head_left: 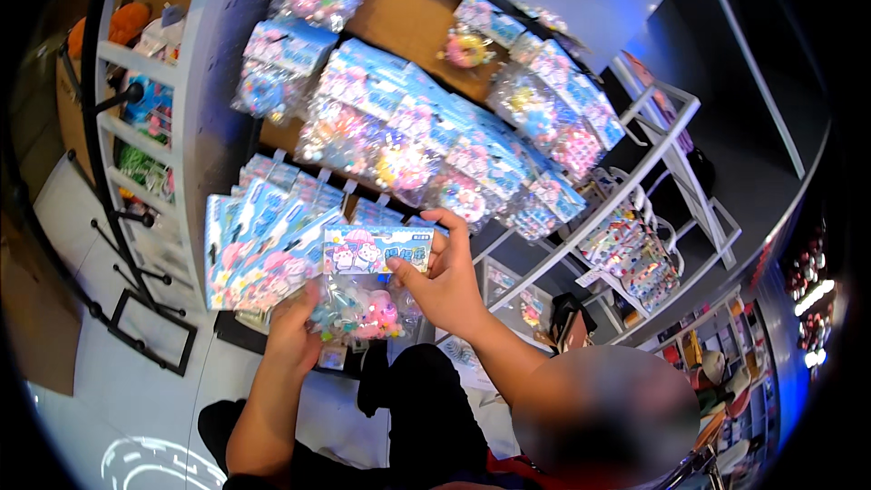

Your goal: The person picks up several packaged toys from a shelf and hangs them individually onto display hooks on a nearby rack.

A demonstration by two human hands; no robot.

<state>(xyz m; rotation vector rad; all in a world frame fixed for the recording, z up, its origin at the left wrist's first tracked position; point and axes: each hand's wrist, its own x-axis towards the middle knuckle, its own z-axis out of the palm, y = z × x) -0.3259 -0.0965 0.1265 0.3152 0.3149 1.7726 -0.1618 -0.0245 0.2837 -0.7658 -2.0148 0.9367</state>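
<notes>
In front of me, my right hand (445, 286) pinches the printed header card of a bagged toy (367, 308). Its card is blue and white with pink cartoon figures, and colourful pieces show through the clear plastic below. At the lower left edge of that bag, my left hand (292, 327) is closed, its fingers partly hidden. Just above it, a fan of similar header cards (259, 245) spreads out to the left. Whether the left hand grips this fan as well as the front bag, I cannot tell.
Rows of matching bagged toys (408, 136) hang on a brown display board beyond my hands. A white ladder-like rack (181, 127) stands left, beside a black frame with pegs (136, 218). Patterned bags (635, 254) hang from a metal rack at right. A blurred rounded shape (608, 417) covers the lower right.
</notes>
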